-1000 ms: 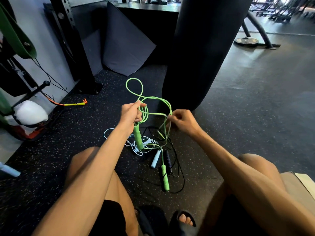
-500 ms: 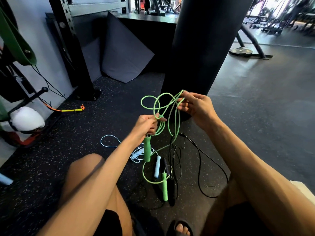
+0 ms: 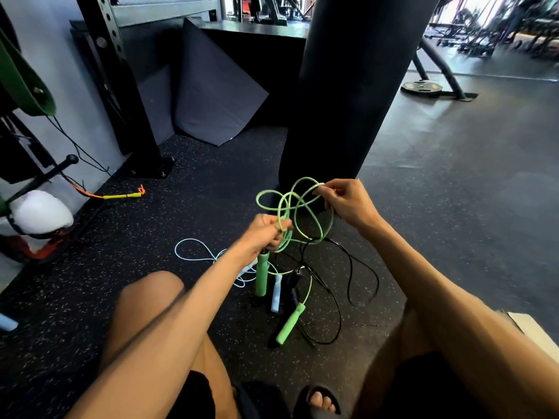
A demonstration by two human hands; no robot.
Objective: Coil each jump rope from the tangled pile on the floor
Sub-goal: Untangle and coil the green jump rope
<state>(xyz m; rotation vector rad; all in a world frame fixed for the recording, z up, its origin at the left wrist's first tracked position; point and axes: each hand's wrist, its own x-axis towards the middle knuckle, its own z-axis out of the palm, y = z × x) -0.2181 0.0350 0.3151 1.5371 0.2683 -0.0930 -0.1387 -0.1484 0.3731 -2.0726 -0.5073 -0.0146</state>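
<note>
My left hand grips the top of one green handle of the green jump rope, together with several loops of its cord. My right hand pinches the upper end of those loops, held up to the right. The rope's second green handle hangs low above the floor. Below lie a light blue rope with its pale handle and a thin black rope, still tangled together.
A tall black punching bag stands right behind my hands. A black rack post and a leaning dark mat are at the back left. A yellow-orange cord lies on the left floor. My knees and sandalled foot frame the pile.
Both hands have risen from the pile with the green rope. My right hand moved up and right, pulling out more loops. The second green handle has lifted off the floor and swung right.
</note>
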